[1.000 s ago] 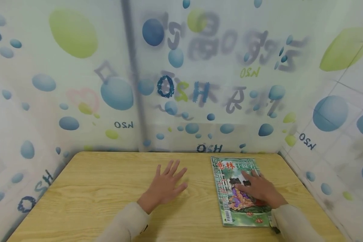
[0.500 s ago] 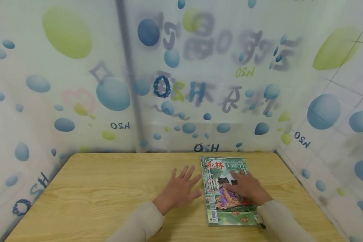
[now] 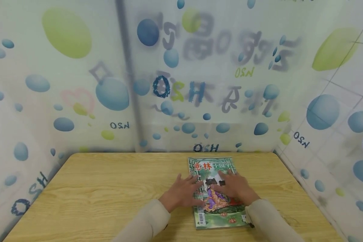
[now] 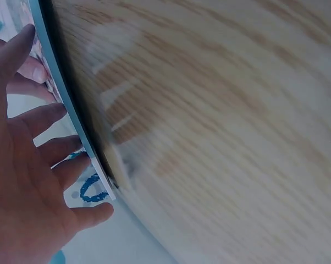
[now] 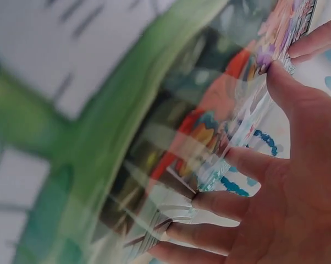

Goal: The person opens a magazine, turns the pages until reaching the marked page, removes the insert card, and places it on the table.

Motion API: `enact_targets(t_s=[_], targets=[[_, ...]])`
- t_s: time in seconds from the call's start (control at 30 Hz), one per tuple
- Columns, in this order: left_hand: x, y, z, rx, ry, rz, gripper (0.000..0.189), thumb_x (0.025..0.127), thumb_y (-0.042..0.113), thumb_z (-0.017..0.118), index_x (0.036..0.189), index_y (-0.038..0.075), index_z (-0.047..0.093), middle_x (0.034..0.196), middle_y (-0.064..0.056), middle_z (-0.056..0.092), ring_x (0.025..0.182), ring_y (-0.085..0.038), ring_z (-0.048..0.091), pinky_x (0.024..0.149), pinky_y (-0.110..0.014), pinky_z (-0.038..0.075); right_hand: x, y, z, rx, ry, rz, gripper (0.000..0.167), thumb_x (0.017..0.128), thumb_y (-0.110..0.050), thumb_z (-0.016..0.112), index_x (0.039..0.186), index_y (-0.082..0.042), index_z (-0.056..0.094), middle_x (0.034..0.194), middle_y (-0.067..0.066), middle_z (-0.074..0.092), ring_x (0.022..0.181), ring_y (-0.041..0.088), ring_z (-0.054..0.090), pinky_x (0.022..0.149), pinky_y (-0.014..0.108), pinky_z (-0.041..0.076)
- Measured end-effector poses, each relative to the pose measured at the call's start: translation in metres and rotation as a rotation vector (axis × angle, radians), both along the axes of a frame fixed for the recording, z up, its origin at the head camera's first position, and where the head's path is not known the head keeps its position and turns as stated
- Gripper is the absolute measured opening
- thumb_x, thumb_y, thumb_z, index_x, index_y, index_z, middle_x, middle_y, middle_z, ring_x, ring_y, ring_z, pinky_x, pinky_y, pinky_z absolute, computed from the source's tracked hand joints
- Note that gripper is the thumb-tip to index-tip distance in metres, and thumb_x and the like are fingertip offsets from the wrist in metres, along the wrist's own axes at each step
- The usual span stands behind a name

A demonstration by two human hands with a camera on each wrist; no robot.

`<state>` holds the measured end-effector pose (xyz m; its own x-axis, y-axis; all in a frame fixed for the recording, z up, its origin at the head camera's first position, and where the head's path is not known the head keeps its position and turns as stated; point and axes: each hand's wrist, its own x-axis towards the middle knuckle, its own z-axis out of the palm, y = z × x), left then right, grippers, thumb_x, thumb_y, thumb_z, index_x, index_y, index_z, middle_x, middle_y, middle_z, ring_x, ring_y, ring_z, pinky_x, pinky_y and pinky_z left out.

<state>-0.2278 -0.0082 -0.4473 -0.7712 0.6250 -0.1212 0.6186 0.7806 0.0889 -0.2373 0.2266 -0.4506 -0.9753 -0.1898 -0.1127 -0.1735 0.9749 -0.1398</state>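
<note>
Lying flat on the surface (image 3: 109, 195) in the head view, the magazine (image 3: 216, 200) sat beneath the right hand (image 3: 237, 187), probably for steadying. By left wrist, the left hand (image 4: 25, 181) met its edge (image 4: 53, 55), unclenched, perhaps as a stop. By right wrist, spread fingertips (image 5: 204, 202) touched the cover (image 5: 220, 99), grasping nothing.

Pale wall covering (image 3: 109, 40) on three sides, printed with blue and green drops (image 3: 112, 94) and mirrored lettering (image 3: 196, 91); dark upright band (image 3: 128, 57) left of centre; tile-like lines (image 3: 329, 80) at right; light-brown wood-grain table (image 3: 109, 191) in front, under soft light.
</note>
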Motion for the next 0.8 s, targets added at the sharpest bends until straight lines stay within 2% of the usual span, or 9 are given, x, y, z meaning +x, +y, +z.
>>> enact_targets(t_s=[0.13,0.43,0.67,0.8], targets=[[0.001,-0.009,0.000,-0.009,-0.012,0.000,0.082,0.083,0.073,0.058,0.151,0.028,0.043,0.158,-0.004,0.037,0.144,-0.026,0.036,0.112,-0.061,0.028,0.000,-0.007,0.003,0.011,0.004,0.031,0.087,0.088,-0.069,0.055,0.148,-0.008,0.047,0.145,0.032,0.045,0.128,0.057,0.043,0.100,0.067,0.039],[0.004,-0.027,0.003,0.035,-0.030,0.024,0.081,0.079,0.069,0.068,0.147,0.028,0.050,0.155,-0.004,0.042,0.141,-0.027,0.040,0.109,-0.065,0.030,0.002,-0.020,0.007,0.022,-0.012,0.072,0.084,0.088,-0.066,0.058,0.149,-0.010,0.046,0.145,0.031,0.045,0.128,0.052,0.047,0.100,0.064,0.041],[0.004,-0.043,0.006,0.066,-0.050,0.040,0.081,0.074,0.066,0.074,0.142,0.027,0.056,0.152,-0.004,0.046,0.140,-0.027,0.042,0.109,-0.068,0.026,0.006,-0.028,0.005,0.008,-0.028,0.120,0.082,0.089,-0.066,0.056,0.150,-0.014,0.045,0.149,0.030,0.041,0.130,0.052,0.045,0.100,0.064,0.041],[0.003,-0.054,0.004,0.087,-0.059,0.043,0.080,0.073,0.064,0.075,0.141,0.026,0.057,0.152,-0.004,0.046,0.139,-0.028,0.043,0.109,-0.068,0.026,0.009,-0.027,0.005,-0.036,-0.052,0.172,0.078,0.090,-0.062,0.059,0.150,-0.014,0.045,0.152,0.028,0.037,0.132,0.055,0.041,0.099,0.066,0.040]])
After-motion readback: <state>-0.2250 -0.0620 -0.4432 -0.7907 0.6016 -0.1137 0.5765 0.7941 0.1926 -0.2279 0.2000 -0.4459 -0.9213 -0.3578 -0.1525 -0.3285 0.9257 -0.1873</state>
